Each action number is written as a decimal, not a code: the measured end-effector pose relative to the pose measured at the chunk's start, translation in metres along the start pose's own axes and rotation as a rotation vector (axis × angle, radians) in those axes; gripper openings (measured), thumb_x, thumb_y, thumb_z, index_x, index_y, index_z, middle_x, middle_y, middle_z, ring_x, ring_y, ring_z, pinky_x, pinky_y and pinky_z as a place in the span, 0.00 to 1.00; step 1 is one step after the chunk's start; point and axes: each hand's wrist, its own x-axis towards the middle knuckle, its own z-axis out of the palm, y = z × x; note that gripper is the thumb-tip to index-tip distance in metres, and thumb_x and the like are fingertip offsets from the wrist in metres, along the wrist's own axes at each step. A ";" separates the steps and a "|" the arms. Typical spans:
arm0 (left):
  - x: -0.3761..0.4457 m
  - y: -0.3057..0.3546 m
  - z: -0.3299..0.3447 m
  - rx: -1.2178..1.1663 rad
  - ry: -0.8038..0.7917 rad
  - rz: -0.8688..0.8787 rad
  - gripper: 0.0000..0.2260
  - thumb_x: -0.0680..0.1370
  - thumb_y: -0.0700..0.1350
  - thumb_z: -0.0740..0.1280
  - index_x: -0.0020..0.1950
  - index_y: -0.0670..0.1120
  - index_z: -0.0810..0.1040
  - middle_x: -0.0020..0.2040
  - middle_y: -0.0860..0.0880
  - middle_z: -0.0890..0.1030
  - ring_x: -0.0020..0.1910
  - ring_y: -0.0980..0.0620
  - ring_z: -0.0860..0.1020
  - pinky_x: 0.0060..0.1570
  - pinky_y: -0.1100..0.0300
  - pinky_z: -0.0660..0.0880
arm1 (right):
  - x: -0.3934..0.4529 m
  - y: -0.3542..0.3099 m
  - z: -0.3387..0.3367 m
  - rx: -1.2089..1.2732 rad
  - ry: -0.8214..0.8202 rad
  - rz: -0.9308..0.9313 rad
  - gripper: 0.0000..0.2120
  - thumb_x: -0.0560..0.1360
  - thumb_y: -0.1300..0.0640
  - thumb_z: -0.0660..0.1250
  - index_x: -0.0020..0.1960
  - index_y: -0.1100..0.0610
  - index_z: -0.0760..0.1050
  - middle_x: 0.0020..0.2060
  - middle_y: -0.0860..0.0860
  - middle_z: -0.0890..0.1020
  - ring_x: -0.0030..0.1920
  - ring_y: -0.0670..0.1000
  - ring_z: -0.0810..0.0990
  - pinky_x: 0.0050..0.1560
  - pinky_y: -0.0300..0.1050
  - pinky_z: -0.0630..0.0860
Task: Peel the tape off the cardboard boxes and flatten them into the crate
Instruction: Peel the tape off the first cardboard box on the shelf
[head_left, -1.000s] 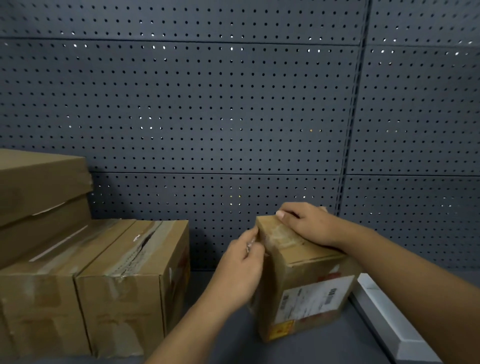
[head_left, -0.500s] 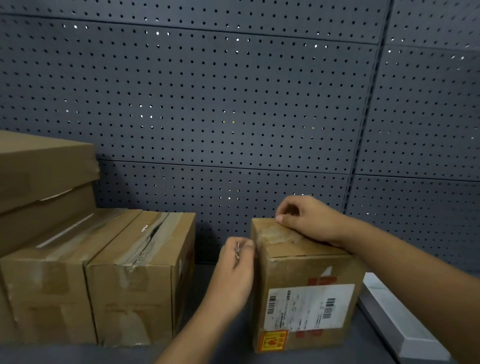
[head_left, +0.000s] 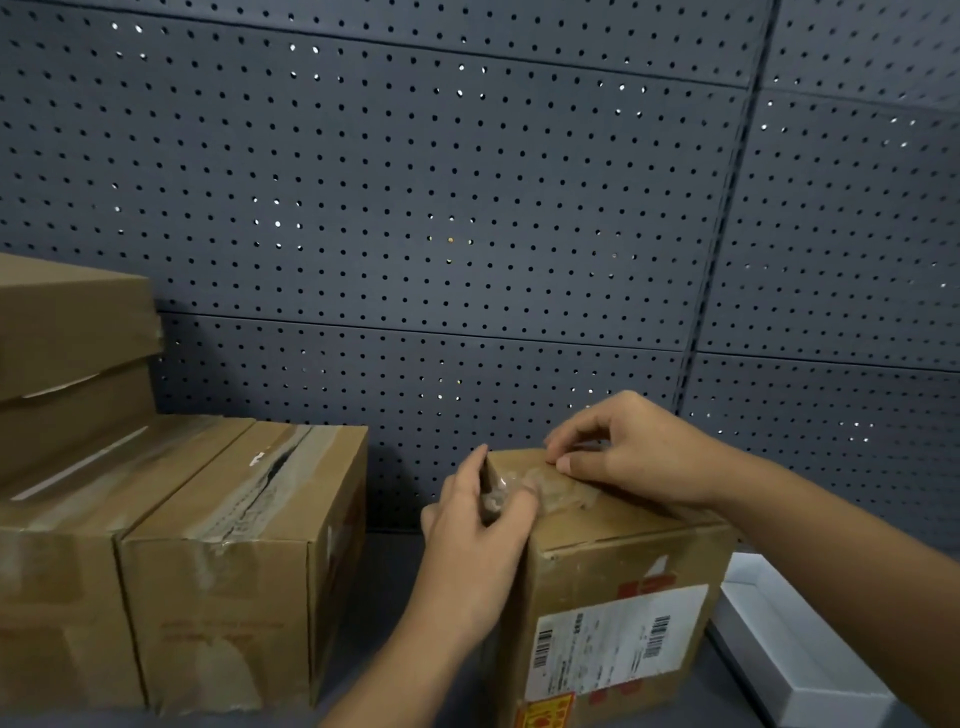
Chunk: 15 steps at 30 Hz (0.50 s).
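Note:
A small cardboard box (head_left: 613, 597) with a white shipping label stands on the grey shelf at lower right. Clear tape (head_left: 550, 486) runs over its top left corner. My left hand (head_left: 475, 540) wraps the box's upper left edge and pinches the crumpled end of the tape there. My right hand (head_left: 623, 449) lies on the box's top, fingers curled, fingertips pinching at the tape. No crate is in view.
Two taped cardboard boxes (head_left: 244, 561) stand side by side at lower left, with larger boxes (head_left: 67, 332) stacked behind them. A white flat box (head_left: 789, 649) lies at the right edge. A grey pegboard wall (head_left: 467, 208) closes the back.
My left hand has risen to the box's top corner and taken hold of the tape. My right hand shifted from pressing the lid to picking at the tape. The camera moved closer.

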 end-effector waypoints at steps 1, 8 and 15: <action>0.000 -0.001 0.000 0.001 0.008 0.010 0.29 0.81 0.62 0.64 0.80 0.64 0.59 0.64 0.63 0.68 0.73 0.54 0.62 0.72 0.52 0.63 | -0.002 0.001 -0.001 0.020 -0.014 0.000 0.05 0.77 0.57 0.74 0.50 0.49 0.87 0.52 0.38 0.86 0.55 0.35 0.82 0.61 0.34 0.76; 0.001 0.000 0.004 0.007 0.016 0.045 0.28 0.83 0.56 0.63 0.81 0.63 0.57 0.59 0.70 0.65 0.66 0.62 0.57 0.67 0.58 0.57 | -0.001 0.006 0.004 0.072 -0.011 0.015 0.05 0.76 0.61 0.75 0.49 0.53 0.88 0.56 0.43 0.86 0.57 0.33 0.80 0.60 0.28 0.74; -0.002 0.006 0.004 0.042 -0.009 0.027 0.29 0.83 0.56 0.62 0.82 0.63 0.54 0.63 0.63 0.63 0.64 0.64 0.54 0.66 0.57 0.56 | -0.004 -0.003 0.016 -0.019 0.076 0.035 0.05 0.79 0.60 0.72 0.48 0.52 0.87 0.55 0.42 0.85 0.55 0.39 0.81 0.57 0.31 0.75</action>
